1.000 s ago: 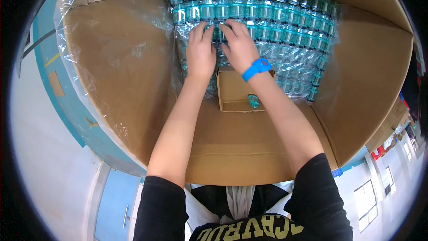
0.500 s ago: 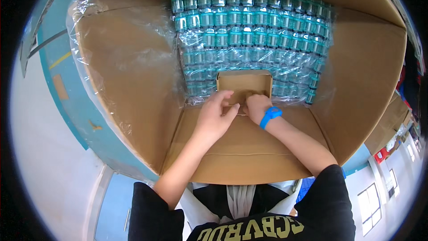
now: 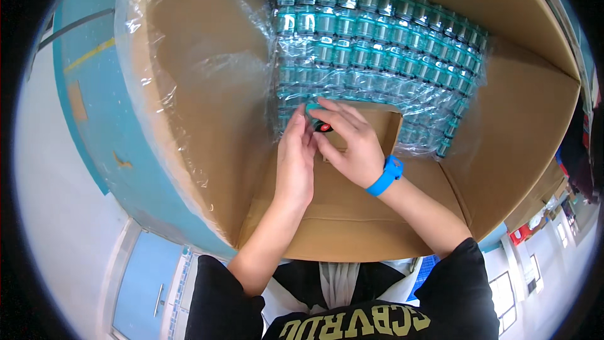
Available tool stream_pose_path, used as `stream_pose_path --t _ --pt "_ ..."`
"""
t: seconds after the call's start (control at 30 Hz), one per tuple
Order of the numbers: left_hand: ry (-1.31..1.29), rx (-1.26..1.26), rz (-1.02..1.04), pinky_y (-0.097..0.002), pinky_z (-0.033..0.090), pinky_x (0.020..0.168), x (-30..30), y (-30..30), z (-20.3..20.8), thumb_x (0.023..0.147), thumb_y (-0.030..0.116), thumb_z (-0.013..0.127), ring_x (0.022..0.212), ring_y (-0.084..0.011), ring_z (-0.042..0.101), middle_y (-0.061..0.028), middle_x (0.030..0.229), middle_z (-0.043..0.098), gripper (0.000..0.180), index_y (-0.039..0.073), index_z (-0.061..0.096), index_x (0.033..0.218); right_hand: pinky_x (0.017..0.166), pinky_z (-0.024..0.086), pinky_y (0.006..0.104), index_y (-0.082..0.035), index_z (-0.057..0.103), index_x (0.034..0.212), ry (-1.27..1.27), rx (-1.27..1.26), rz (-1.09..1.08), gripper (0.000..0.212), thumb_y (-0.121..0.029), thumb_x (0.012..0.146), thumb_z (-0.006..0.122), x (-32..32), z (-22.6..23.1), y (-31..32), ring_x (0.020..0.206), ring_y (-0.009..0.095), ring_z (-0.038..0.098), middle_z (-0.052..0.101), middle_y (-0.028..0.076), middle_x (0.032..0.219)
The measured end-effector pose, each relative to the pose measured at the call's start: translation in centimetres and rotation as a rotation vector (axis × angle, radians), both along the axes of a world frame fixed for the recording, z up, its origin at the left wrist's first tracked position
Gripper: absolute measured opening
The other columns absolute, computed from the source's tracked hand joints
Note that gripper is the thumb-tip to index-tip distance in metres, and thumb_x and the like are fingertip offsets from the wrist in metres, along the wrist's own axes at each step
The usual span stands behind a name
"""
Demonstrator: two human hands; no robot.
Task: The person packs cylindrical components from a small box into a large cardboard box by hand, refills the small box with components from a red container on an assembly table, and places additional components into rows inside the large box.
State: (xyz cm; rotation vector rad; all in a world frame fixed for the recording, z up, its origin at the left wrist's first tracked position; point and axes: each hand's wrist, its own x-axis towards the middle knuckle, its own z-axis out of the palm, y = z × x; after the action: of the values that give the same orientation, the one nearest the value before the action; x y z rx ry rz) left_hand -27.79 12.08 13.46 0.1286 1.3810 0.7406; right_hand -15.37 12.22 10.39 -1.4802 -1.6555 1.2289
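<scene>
My left hand (image 3: 294, 160) and my right hand (image 3: 352, 145) come together over the large carton, closed round a small teal piece with a black end (image 3: 323, 127) that carries a red spot. Fingers hide most of this piece. Its teal part shows between the fingertips. Just behind and under my right hand sits a small open cardboard box (image 3: 391, 131), partly covered by that hand. Beyond it, several rows of clear teal cylinders with dark ends (image 3: 377, 28) stand packed side by side in the carton. A blue band is on my right wrist.
The large open carton (image 3: 516, 107) surrounds my hands, its front panel (image 3: 352, 236) close to my body. Crinkled clear plastic film (image 3: 220, 66) hangs over its left wall and across the lower rows. A blue door (image 3: 148, 283) stands at the lower left.
My right hand has come out of the small box and moved left to my left hand. The left fingers, apart before, now close on the teal piece. The whole view has shifted slightly.
</scene>
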Motion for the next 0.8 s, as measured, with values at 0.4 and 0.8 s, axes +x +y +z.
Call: stream_pose_path --t 0.4,0.8 --pt "-0.068 -0.039 0.144 -0.0352 0.032 0.108 -1.4 0.6 -0.2 0.095 0.028 0.045 0.128 -0.0236 0.044 -0.0159 0.135 0.048 0.051 -0.003 0.04 0.136 0.09 0.047 0.04 -0.003 0.062 0.104 -0.175 0.196 -0.119 0.038 -0.003 0.069 0.075 -2.1 -7.9 5.7 0.107 0.034 0.058 0.062 0.014 0.114" --pt "-0.031 0.019 0.043 -0.03 0.039 0.095 -1.5 0.9 1.1 0.09 0.018 0.053 0.113 -0.0173 0.053 -0.0083 0.121 0.057 0.036 0.0 0.054 0.122 0.09 0.047 0.0412 -0.001 0.059 0.112 -0.365 0.335 -0.041 0.047 0.001 0.068 0.073 -4.3 -12.8 6.4 0.106 0.035 0.055 0.059 0.015 0.116"
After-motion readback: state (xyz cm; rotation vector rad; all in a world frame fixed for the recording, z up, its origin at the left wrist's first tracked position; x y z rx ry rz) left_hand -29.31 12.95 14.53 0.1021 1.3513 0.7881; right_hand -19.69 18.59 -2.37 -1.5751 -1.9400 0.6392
